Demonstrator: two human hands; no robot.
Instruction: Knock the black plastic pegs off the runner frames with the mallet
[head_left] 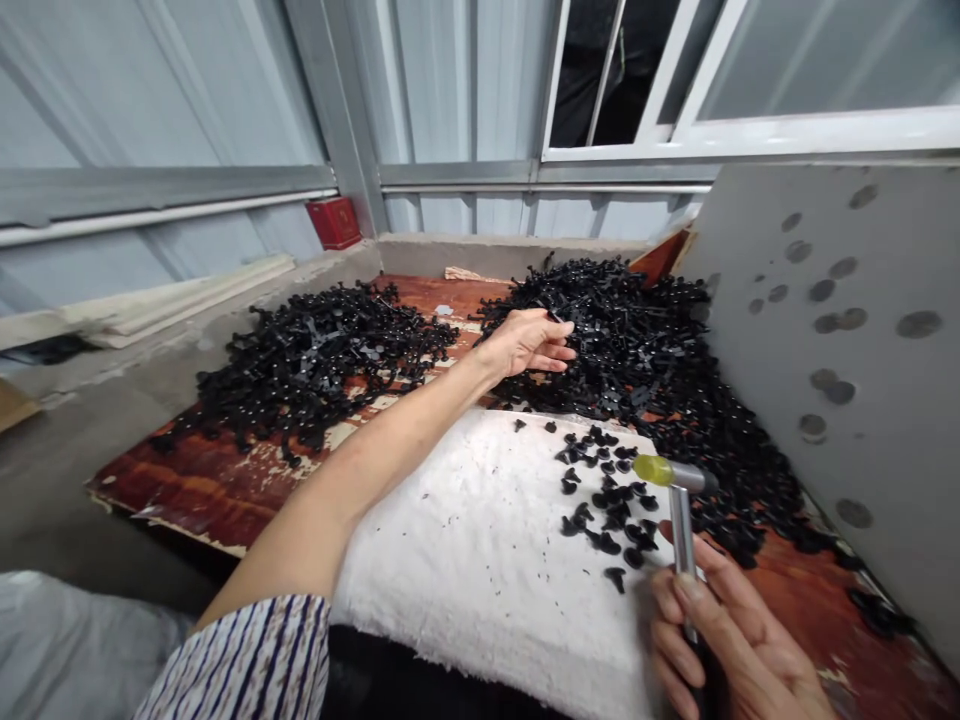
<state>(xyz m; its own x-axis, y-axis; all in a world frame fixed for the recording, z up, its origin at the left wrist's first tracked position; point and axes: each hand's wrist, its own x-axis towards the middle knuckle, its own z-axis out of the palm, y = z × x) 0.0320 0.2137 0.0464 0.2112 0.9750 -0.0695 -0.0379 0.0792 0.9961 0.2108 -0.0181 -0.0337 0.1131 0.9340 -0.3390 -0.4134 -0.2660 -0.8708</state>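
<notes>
Left hand sits at the edge of the pile of black parts, fingers curled; gripping one? Can't tell. Right hand clasps the hammer, its head over the loose parts on the white pad.

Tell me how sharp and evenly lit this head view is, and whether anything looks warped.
Head view: soft, even light, no strong glare; the wide lens bends the window frame; right hand and hammer look slightly blurred; left hand and parts pile are sharp.
</notes>
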